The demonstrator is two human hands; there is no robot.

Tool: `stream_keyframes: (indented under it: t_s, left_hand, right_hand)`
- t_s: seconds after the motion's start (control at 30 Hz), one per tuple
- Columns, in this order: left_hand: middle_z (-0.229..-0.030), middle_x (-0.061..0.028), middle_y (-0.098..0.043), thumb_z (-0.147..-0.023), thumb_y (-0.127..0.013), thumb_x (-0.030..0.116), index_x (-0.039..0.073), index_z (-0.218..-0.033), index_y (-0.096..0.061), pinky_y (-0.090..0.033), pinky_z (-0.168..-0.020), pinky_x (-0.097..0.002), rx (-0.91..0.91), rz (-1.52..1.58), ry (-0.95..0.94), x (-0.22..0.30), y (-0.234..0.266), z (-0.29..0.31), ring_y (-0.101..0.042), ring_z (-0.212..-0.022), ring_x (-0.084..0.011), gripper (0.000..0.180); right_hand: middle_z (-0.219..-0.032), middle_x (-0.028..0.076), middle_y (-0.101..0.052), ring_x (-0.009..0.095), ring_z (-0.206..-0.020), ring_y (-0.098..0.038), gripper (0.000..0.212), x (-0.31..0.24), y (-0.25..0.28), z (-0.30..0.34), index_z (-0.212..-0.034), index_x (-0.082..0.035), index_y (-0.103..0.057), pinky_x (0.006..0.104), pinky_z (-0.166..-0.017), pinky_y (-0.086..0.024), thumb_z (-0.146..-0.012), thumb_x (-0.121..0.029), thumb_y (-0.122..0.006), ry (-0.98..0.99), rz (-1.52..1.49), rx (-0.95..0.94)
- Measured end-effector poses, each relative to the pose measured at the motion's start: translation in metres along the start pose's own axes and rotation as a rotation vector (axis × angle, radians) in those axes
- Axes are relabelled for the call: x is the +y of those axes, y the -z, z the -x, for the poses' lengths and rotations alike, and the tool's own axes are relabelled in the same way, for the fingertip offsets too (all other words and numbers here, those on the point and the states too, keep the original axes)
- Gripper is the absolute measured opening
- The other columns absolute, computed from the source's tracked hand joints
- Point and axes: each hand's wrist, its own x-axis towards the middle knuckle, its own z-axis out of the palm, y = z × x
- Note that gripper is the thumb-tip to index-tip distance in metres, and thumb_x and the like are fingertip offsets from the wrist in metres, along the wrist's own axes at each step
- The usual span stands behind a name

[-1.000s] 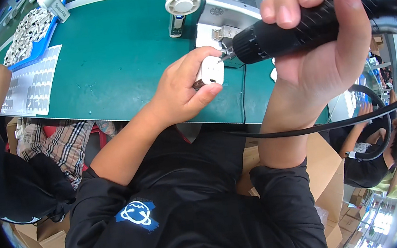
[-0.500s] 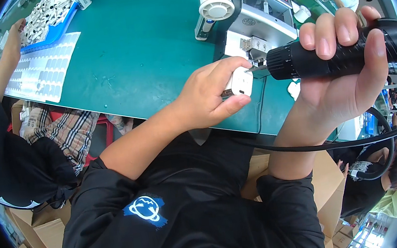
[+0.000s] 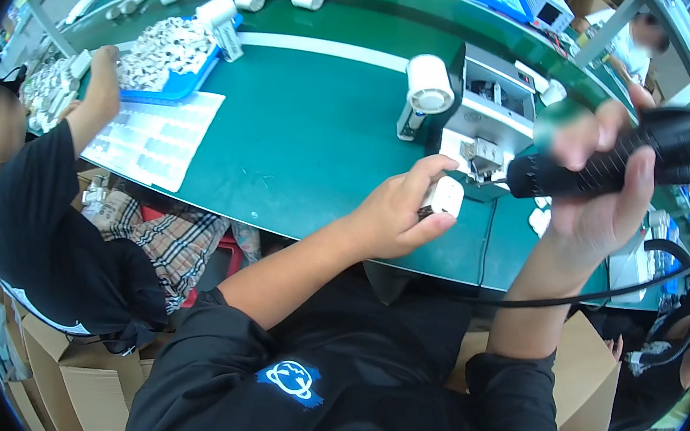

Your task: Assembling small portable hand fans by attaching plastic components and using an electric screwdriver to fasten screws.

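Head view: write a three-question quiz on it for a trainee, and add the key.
1. Multiple choice. What is the right hand gripping?
a) a cardboard box
b) a thick black tool
c) a white sheet

2. True or false. The small white block lies on the green tabletop, untouched.

3. Short answer. What colour is the tray heaped with white parts at the upper left?

Key:
1. b
2. False: the left hand holds the small white block between thumb and fingers.
3. Blue.
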Motion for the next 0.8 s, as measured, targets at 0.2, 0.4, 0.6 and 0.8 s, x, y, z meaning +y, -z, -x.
stream_keyframes:
  t_s: [0.2,0.4,0.6,0.8]
  left_hand:
    - [-0.09,-0.016,-0.061,-0.078,-0.063,0.038,0.008,-0.102,-0.053,-0.047,-0.071,-0.0401,-0.239,-0.601,0.268,-0.018,0.108,-0.024,-0.06,-0.083,-0.0322,0.04]
    - [-0.089,-0.019,-0.061,-0.08,-0.059,0.036,0.006,-0.103,-0.051,-0.044,-0.075,-0.0453,-0.37,-1.036,0.431,-0.079,0.176,-0.045,-0.057,-0.087,-0.0366,0.039]
    - [-0.1,-0.0172,-0.055,-0.076,-0.062,0.029,0.007,-0.099,-0.055,-0.043,-0.083,-0.0429,-0.458,-1.173,0.421,-0.107,0.18,-0.034,-0.052,-0.099,-0.0351,0.033]
    - [-0.095,-0.0135,-0.061,-0.076,-0.061,0.018,0.006,-0.088,-0.063,-0.046,-0.077,-0.0378,-0.067,-0.813,0.128,-0.119,0.143,-0.055,-0.057,-0.091,-0.0294,0.017]
  right_hand:
    - [-0.083,0.011,-0.055,0.017,-0.071,-0.057,0.058,-0.002,0.022,0.016,-0.131,0.005,-0.031,0.0303,-0.066,-0.048,-0.084,-0.015,-0.058,-0.171,0.282,0.149]
    - [-0.09,0.01,-0.063,0.017,-0.086,-0.059,0.048,0.027,0.046,0.025,-0.121,0.003,-0.046,0.0299,-0.084,-0.043,-0.077,-0.003,-0.063,-0.305,0.296,0.302]
    - [-0.111,0.013,-0.057,0.021,-0.108,-0.052,0.049,0.032,0.068,0.047,-0.124,0.0,-0.046,0.0351,-0.097,-0.037,-0.079,-0.009,-0.063,-0.309,0.345,0.227]
    - [-0.077,0.005,-0.061,0.011,-0.066,-0.056,0.014,0.06,0.148,0.077,-0.099,-0.003,-0.058,0.0241,-0.061,-0.047,-0.09,-0.013,-0.055,-0.171,0.6,0.73]
